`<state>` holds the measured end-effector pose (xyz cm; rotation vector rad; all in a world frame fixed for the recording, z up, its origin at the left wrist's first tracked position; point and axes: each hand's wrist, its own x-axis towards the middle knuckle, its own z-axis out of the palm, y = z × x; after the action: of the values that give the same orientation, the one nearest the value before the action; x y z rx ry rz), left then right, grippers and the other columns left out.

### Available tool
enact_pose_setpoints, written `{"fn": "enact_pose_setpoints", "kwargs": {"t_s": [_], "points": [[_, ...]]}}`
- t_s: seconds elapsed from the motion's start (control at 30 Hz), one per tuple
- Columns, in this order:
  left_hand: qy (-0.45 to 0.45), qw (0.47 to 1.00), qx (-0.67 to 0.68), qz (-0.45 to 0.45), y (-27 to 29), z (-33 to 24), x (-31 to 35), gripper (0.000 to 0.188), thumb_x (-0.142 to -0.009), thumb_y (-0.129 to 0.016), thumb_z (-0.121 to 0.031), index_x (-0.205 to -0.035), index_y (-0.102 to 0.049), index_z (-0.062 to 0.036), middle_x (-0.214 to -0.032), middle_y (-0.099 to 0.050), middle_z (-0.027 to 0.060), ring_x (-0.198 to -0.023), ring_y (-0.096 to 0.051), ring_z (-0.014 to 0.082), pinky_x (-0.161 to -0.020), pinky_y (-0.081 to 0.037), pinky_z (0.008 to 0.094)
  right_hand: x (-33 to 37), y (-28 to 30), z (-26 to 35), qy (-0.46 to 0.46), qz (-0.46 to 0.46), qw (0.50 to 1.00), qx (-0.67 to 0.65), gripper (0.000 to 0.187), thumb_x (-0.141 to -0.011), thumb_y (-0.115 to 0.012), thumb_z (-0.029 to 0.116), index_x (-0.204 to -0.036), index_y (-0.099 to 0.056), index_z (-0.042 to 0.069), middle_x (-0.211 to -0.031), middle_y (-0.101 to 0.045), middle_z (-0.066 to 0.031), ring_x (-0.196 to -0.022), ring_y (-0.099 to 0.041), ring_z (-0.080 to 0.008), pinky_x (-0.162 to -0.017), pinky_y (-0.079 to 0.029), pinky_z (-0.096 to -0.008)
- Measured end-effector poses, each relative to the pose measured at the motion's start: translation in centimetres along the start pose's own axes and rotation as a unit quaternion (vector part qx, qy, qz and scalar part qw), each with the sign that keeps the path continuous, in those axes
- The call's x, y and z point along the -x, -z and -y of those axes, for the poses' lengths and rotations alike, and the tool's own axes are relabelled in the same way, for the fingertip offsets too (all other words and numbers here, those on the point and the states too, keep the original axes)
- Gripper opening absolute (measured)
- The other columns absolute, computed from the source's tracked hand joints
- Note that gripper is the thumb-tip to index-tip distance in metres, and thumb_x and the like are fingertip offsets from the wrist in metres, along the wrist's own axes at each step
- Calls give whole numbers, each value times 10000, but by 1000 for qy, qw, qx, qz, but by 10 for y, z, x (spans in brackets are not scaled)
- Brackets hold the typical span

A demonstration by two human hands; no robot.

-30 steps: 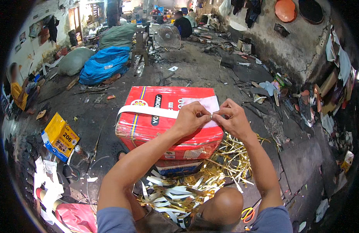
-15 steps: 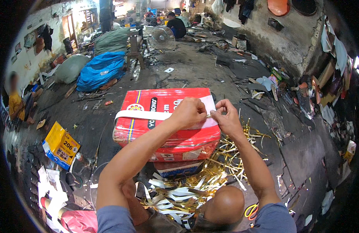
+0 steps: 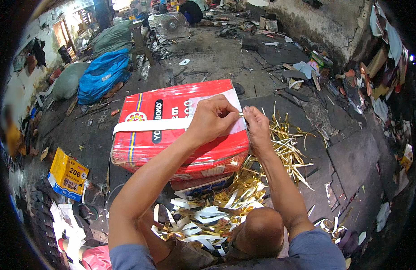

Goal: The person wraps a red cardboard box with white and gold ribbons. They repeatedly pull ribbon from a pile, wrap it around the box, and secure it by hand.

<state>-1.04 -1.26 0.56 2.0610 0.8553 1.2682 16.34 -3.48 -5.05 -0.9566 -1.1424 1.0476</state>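
A red box (image 3: 172,153) wrapped in clear tape stands in front of me on a darker carton (image 3: 208,184). Across its top runs a flat white strip (image 3: 158,124), from the left edge to beneath my left hand (image 3: 213,118). That hand is closed in a pinch over the box's right part. My right hand (image 3: 258,130), just past the right edge, is also pinched. Between the two sets of fingertips shows a small gold bit (image 3: 241,114), apparently a gold strip's end; whether it joins the white strip is hidden.
Many gold and white strips (image 3: 208,216) lie heaped between my legs and right of the box (image 3: 286,157). A yellow carton piece (image 3: 67,173) is at left. Farther off are a blue tarp bundle (image 3: 104,76), a standing fan (image 3: 173,24), and scraps along the right wall (image 3: 306,69).
The view has tilted down, so the box sits higher and farther left. Both hands stay pinched together at its right edge, with the left hand turned slightly. The scissors no longer show.
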Motion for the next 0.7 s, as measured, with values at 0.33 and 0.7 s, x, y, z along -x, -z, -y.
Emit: {"fn": "enact_pose_setpoints", "kwargs": {"t_s": [0.33, 0.7], "points": [[16, 999, 29, -24, -8, 6, -2, 84, -875, -725, -40, -821, -745, 22, -832, -690, 70, -756, -656, 116, -674, -545, 294, -9, 33, 30, -238, 124, 944, -193, 519, -1056, -486, 613, -949, -609, 120, -835, -653, -19, -650, -620, -63, -503, -464, -255], [30, 998, 48, -24, -10, 7, -1, 66, -837, -764, -61, -836, -772, 4, -789, -709, 57, -689, -649, 92, -629, -514, 257, -53, -2, 25, 34, -25, 920, 389, 433, -1006, -551, 302, -871, -699, -82, -915, -681, -341, -947, -659, -530, -847, -513, -566]]}}
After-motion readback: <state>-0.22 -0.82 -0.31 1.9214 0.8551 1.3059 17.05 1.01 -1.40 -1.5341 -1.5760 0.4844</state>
